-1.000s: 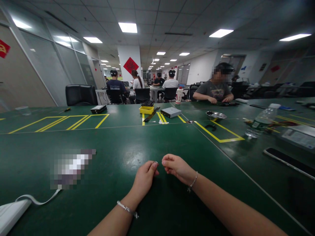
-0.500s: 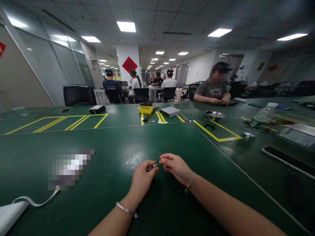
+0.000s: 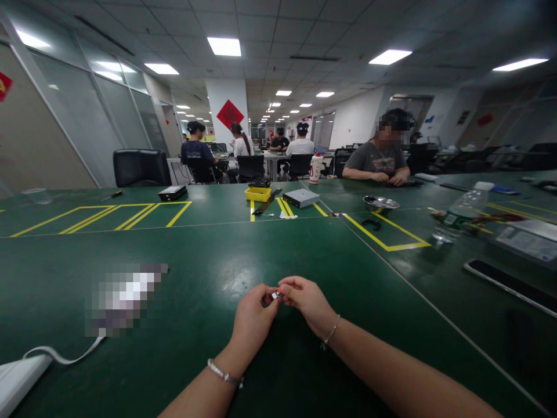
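In the head view, my left hand (image 3: 255, 310) pinches a small silvery metal piece (image 3: 275, 295) between thumb and fingertips. It looks like a little connector, but its kind is too small to tell. My right hand (image 3: 306, 299) is closed with thumb and forefinger pressed together on a tiny orange piece (image 3: 279, 289). The fingertips of both hands meet over the green table (image 3: 209, 255), and the orange piece is against or right beside the metal one. Fingers hide most of both pieces.
A blurred-out object (image 3: 130, 296) with a white strap lies left. On the right are a phone (image 3: 509, 287), a water bottle (image 3: 463, 212) and a metal bowl (image 3: 380, 203). Farther off stand a yellow tray (image 3: 258, 194) and a grey box (image 3: 300, 198). A co-worker (image 3: 378, 154) sits across.
My right hand has moved left and slightly down, closing the gap to my left hand. The orange piece in its fingertips now sits at the metal piece, which has come into clearer view.
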`<state>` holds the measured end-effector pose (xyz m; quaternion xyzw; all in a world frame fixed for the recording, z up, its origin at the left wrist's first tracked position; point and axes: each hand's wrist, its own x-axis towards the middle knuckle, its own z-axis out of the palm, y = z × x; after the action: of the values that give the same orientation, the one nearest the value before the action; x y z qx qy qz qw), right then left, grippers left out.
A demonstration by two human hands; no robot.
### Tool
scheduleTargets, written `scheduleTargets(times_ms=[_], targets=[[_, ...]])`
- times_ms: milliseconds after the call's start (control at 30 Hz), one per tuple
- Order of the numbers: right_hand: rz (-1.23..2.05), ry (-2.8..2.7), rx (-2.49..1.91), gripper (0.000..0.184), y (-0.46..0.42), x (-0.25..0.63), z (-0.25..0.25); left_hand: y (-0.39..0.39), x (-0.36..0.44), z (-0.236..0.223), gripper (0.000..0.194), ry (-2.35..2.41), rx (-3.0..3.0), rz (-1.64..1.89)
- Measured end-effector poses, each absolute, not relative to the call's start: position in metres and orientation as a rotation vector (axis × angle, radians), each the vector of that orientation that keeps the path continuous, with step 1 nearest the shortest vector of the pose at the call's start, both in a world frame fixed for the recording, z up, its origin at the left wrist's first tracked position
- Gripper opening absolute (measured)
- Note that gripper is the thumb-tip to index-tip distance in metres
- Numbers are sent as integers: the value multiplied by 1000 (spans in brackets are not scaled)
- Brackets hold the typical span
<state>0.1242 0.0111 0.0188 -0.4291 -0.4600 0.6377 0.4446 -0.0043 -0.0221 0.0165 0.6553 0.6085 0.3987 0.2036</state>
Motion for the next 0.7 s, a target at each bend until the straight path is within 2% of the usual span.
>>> scheduleTargets(times_ms=[400, 700], targets=[[1568, -1217, -1061, 27, 13, 128, 21, -22, -5, 17, 12, 1664, 1816, 1128], [1427, -1340, -1132, 31, 7, 125, 20, -22, -5, 16, 13, 1691, 1813, 1137]])
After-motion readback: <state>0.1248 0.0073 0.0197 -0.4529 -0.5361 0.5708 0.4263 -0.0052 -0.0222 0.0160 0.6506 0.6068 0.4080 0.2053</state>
